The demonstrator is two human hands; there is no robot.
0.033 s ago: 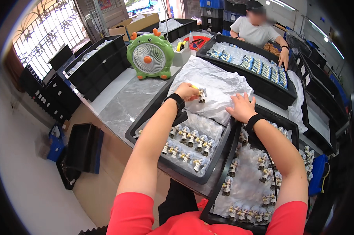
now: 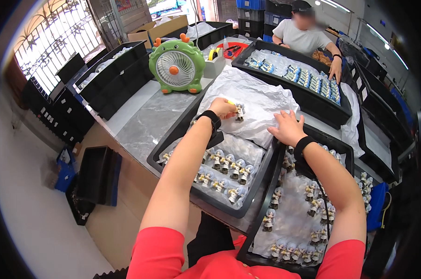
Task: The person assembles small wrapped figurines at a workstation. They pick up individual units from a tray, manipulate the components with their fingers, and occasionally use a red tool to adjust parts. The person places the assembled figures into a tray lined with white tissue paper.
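My left hand [image 2: 223, 108] pinches a small figurine [image 2: 239, 112] with pale hair and white clothes, held upright over crumpled white paper [image 2: 252, 90]. That paper covers the far part of a black tray [image 2: 155, 160]. In the tray's near part, rows of similar figurines [image 2: 227, 162] lie on a wrinkled pale sheet. My right hand [image 2: 287, 126] has its fingers spread and rests on the paper's right edge, holding nothing. Below my right forearm, a second black tray [image 2: 261, 223] holds more of these figurines [image 2: 292, 251] on a white sheet.
A green animal-shaped fan [image 2: 178, 67] stands on the grey tabletop [image 2: 147, 116]. Across the table, a person in a white shirt reaches into a black tray [image 2: 285, 95] of blue-and-white pieces. Further black trays [image 2: 108, 79] line the left side. Bins [image 2: 99, 174] stand on the floor.
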